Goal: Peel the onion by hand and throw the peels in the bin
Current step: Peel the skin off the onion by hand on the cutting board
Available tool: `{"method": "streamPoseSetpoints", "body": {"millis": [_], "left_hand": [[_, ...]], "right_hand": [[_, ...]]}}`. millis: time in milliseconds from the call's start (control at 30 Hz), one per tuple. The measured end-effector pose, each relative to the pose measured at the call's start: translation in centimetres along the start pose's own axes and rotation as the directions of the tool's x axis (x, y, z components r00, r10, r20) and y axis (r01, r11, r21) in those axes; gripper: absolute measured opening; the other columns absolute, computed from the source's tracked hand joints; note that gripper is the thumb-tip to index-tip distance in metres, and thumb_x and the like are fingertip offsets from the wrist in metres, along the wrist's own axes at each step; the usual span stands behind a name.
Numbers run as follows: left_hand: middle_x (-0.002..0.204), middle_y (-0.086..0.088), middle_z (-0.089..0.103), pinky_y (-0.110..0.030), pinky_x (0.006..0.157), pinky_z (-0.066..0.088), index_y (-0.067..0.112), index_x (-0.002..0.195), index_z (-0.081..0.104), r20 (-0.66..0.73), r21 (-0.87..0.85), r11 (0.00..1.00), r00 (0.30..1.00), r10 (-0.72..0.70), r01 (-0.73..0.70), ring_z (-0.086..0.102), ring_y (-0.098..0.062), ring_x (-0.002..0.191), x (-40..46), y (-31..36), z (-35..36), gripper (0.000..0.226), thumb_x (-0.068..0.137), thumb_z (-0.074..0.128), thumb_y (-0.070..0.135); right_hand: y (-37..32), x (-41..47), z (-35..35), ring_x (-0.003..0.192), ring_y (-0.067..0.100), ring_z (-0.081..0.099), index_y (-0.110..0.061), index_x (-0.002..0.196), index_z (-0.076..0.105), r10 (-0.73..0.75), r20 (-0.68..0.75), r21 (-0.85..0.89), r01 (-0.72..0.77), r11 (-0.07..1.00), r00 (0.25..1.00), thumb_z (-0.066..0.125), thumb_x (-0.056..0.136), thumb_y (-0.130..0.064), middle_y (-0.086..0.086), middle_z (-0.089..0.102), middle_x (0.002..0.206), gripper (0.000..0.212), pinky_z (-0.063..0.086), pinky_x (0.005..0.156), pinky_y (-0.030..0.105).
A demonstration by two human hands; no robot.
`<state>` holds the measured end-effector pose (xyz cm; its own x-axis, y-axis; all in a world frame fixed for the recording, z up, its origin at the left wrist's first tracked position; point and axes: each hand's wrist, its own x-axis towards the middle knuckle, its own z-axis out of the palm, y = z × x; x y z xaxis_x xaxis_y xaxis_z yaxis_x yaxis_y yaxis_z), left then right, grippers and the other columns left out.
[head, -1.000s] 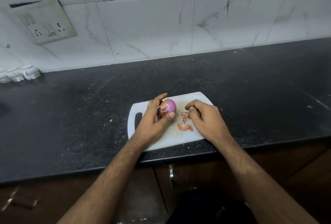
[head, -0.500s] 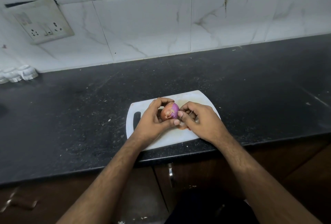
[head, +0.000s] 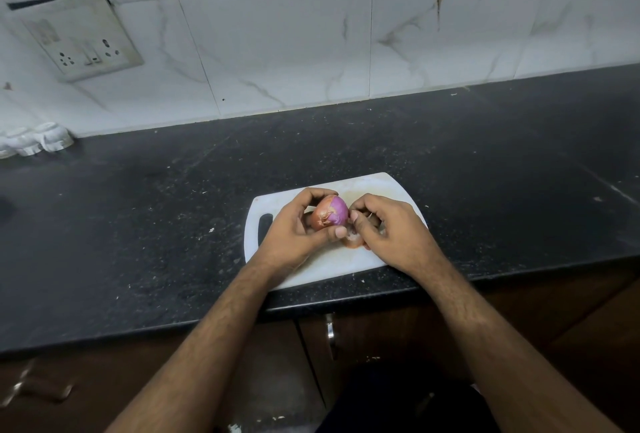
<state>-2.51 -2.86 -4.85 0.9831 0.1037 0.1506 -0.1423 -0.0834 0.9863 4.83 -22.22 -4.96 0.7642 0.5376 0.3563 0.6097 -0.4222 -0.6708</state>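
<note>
A red onion (head: 331,213), purple where the skin is gone and brown-skinned on its left part, is held above the white cutting board (head: 381,186). My left hand (head: 296,230) grips it from the left, fingers over the top and thumb under it. My right hand (head: 388,226) is at the onion's right side with curled fingers, thumb and fingertips at the skin edge. A loose piece of peel (head: 353,242) lies on the board below the hands, partly hidden by my right hand. No bin is in view.
The board lies near the front edge of a black speckled counter (head: 138,224). A white tiled wall with a socket plate (head: 83,37) stands behind. Small white objects (head: 38,141) sit at the far left. Brown cabinet doors (head: 346,346) are below the counter.
My right hand moved from beside the loose peel up to the onion's right side. My left hand turned the onion, so its brown-skinned part now faces me.
</note>
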Motion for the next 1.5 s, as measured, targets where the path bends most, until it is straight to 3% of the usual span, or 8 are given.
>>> {"method": "streamPoseSetpoints", "body": {"millis": [133, 300, 633, 867, 1033, 1167, 1400, 1500], "left_hand": [[0.108, 0.007, 0.073, -0.032, 0.090, 0.061, 0.006, 0.126, 0.061, -0.002, -0.008, 1.000, 1.000, -0.017, 0.017, 0.073, -0.018, 0.098, -0.1, 0.1, 0.0, 0.059, 0.075, 0.090, 0.008], [0.104, 0.002, 0.076, -0.039, 0.090, 0.064, 0.002, 0.121, 0.060, 0.023, 0.001, 0.999, 0.999, -0.045, 0.045, 0.078, -0.026, 0.094, -0.1, 0.0, -0.1, 0.062, 0.068, 0.092, -0.007], [0.116, -0.013, 0.071, -0.053, 0.093, 0.063, 0.005, 0.118, 0.061, 0.010, 0.019, 0.998, 0.998, -0.062, 0.062, 0.078, -0.033, 0.096, -0.1, 0.0, -0.1, 0.068, 0.061, 0.098, 0.003], [0.110, -0.008, 0.074, -0.045, 0.088, 0.064, 0.003, 0.119, 0.059, 0.008, 0.039, 0.997, 0.998, -0.062, 0.062, 0.079, -0.031, 0.093, -0.1, 0.2, -0.1, 0.071, 0.059, 0.098, 0.003], [0.102, 0.008, 0.073, -0.037, 0.084, 0.063, 0.006, 0.117, 0.056, 0.031, 0.104, 0.993, 0.998, -0.052, 0.049, 0.077, -0.020, 0.090, -0.2, 0.4, 0.0, 0.073, 0.058, 0.099, 0.010], [0.107, 0.000, 0.068, -0.035, 0.085, 0.061, 0.008, 0.114, 0.056, 0.038, 0.116, 0.993, 0.999, -0.039, 0.034, 0.074, -0.015, 0.091, -0.2, 0.3, -0.1, 0.069, 0.061, 0.100, 0.007], [0.099, 0.004, 0.074, -0.031, 0.087, 0.058, 0.012, 0.118, 0.055, 0.048, 0.077, 0.996, 0.998, -0.046, 0.042, 0.073, -0.017, 0.092, -0.2, 0.0, 0.1, 0.059, 0.075, 0.095, 0.015], [0.092, 0.004, 0.077, -0.025, 0.083, 0.056, 0.018, 0.119, 0.053, 0.106, 0.161, 0.986, 0.993, -0.051, 0.033, 0.074, -0.011, 0.087, -0.3, 0.5, 0.4, 0.059, 0.076, 0.094, 0.019]], "right_hand": [[-0.2, -0.2, -0.2, 0.066, 0.008, 0.067, -0.030, 0.095, 0.066, -0.035, -0.014, 0.063, 0.036, 0.997, 0.999, 0.051, 0.101, -0.046, -0.014, 0.069, 0.082, 0.023, 0.058, 0.066, 0.045], [0.2, -0.1, 0.0, 0.064, 0.016, 0.068, -0.035, 0.093, 0.064, -0.009, -0.015, 0.058, 0.010, 0.998, 1.000, 0.055, 0.092, -0.064, -0.007, 0.070, 0.078, 0.030, 0.058, 0.062, 0.046], [0.2, -0.1, -0.1, 0.065, 0.016, 0.066, -0.035, 0.092, 0.063, -0.037, -0.010, 0.035, 0.038, 0.999, 0.999, 0.053, 0.094, -0.059, -0.007, 0.068, 0.077, 0.026, 0.057, 0.063, 0.046], [0.0, -0.2, -0.2, 0.065, 0.013, 0.066, -0.033, 0.092, 0.064, -0.058, -0.006, 0.068, 0.059, 0.996, 0.998, 0.054, 0.097, -0.052, -0.011, 0.069, 0.079, 0.022, 0.057, 0.064, 0.046], [-0.1, -0.2, -0.2, 0.065, 0.012, 0.066, -0.033, 0.093, 0.063, -0.072, -0.006, 0.047, 0.072, 0.996, 0.997, 0.050, 0.099, -0.050, -0.014, 0.068, 0.080, 0.022, 0.057, 0.064, 0.046], [-0.1, -0.1, -0.2, 0.063, 0.012, 0.066, -0.032, 0.094, 0.064, -0.063, -0.012, 0.053, 0.063, 0.997, 0.998, 0.052, 0.099, -0.046, -0.012, 0.069, 0.080, 0.019, 0.057, 0.063, 0.046], [-0.6, -0.3, -0.5, 0.064, 0.008, 0.068, -0.027, 0.097, 0.066, -0.040, -0.013, 0.069, 0.041, 0.997, 0.999, 0.051, 0.105, -0.037, -0.012, 0.070, 0.079, 0.020, 0.057, 0.063, 0.038], [-0.9, -0.4, -0.7, 0.066, 0.009, 0.070, -0.026, 0.104, 0.069, -0.035, 0.011, 0.102, 0.033, 0.994, 0.999, 0.052, 0.103, -0.046, -0.013, 0.072, 0.081, 0.026, 0.059, 0.065, 0.038]]}}
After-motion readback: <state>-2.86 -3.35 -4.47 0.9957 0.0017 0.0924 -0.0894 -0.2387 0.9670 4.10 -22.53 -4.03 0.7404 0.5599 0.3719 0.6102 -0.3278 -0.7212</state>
